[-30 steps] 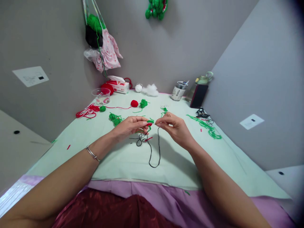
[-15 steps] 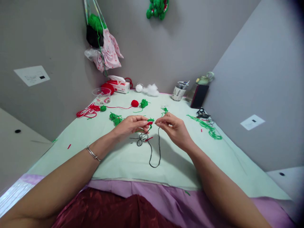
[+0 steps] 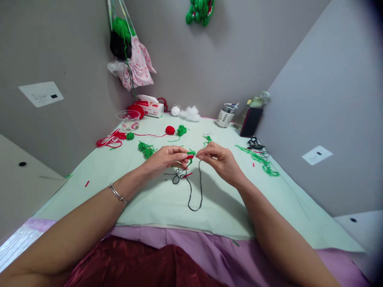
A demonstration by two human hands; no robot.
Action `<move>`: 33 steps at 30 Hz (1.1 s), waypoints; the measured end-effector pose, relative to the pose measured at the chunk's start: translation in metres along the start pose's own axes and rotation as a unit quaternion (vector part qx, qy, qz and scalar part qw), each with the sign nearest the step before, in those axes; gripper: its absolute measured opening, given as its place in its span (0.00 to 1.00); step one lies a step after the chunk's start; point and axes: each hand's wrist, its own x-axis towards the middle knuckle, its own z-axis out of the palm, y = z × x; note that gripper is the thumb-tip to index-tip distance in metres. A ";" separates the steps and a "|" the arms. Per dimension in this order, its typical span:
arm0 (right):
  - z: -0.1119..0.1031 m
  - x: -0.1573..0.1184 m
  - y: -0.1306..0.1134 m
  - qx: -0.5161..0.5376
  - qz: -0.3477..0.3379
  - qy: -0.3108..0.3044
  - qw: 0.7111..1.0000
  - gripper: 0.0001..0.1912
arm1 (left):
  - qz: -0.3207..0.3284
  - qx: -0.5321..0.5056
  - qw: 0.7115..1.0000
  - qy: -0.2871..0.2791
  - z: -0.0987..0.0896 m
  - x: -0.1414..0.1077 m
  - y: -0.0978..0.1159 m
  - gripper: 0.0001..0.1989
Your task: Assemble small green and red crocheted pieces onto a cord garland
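Note:
Between its thumb and fingers, my left hand pinches a small red and green yarn piece. Just to the right, my right hand is closed in a pinch close to that piece; what sits between its fingertips is too small to make out. Black yarn hangs below the right fingertips, loops down onto the pale green cloth and runs back to a loose tangle under my left hand. A short red strand lies by the tangle.
Green yarn bundles, a red ball and red-white strands lie left and behind. A tissue box, a plastic tub, white stuffing, a pen jar, a phone and black scissors stand or lie farther out.
Both hands have shifted very slightly to the right, and the red and green piece has turned a little in my left fingers. The black yarn lies almost the same.

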 end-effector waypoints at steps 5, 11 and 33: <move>0.002 0.000 0.000 0.017 0.000 -0.011 1.000 0.11 | -0.003 0.003 1.000 -0.013 0.001 0.000 -0.002 0.12; -0.001 0.002 0.003 0.042 0.012 -0.030 0.999 0.12 | -0.002 -0.002 1.000 -0.014 0.004 -0.001 0.002 0.08; -0.004 0.003 0.006 0.164 0.075 -0.106 0.978 0.08 | 0.005 0.004 0.997 -0.071 -0.001 -0.001 -0.001 0.08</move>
